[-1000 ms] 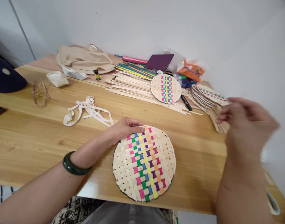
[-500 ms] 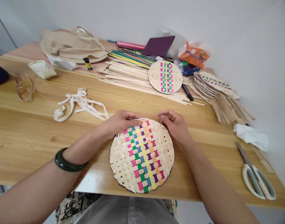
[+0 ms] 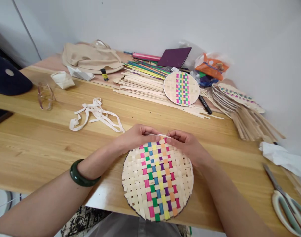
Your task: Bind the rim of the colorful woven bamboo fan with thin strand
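A round woven mat of pale strips with a band of pink, green, blue, yellow, purple and orange squares lies at the near edge of the wooden table. My left hand, with a dark green bangle on the wrist, pinches the mat's far rim. My right hand pinches the same rim just to the right, fingers curled. A thin pale strip runs between the two hands along the rim.
Farther back are a second smaller woven disc, a pile of pale and coloured strips, a stack of woven fans, a marker, loose white ribbon, glasses, tissue and scissors.
My right hand came down from the fan stack at the right to the mat's far rim and closed in beside the left hand. The view shifted slightly.
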`<state>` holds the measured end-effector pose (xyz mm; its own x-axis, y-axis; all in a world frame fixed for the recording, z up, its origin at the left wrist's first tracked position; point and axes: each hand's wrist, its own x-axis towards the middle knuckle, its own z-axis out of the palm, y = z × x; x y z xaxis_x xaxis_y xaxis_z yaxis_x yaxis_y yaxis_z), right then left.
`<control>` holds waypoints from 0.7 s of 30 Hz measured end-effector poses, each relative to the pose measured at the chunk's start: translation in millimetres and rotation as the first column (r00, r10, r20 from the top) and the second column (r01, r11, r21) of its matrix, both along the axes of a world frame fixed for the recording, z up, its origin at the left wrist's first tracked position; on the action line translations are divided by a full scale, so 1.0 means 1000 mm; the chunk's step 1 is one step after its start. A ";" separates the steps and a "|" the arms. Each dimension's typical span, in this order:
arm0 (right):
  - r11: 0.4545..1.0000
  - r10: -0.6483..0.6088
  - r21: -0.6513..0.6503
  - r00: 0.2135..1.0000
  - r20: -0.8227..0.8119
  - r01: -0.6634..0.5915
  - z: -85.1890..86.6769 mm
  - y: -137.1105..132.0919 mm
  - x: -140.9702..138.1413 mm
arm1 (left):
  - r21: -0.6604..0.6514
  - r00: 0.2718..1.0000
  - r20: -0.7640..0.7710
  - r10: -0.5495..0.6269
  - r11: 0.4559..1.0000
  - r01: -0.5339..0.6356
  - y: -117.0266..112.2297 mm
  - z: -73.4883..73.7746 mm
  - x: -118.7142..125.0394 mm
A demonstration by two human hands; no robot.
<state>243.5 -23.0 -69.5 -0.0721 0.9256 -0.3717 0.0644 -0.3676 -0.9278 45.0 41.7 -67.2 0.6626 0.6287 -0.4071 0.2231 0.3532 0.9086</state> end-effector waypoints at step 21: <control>0.994 0.059 -0.094 0.998 -0.029 -0.062 0.000 -0.004 0.008 | 0.404 0.995 -0.009 0.097 0.911 -0.085 0.009 0.010 -0.009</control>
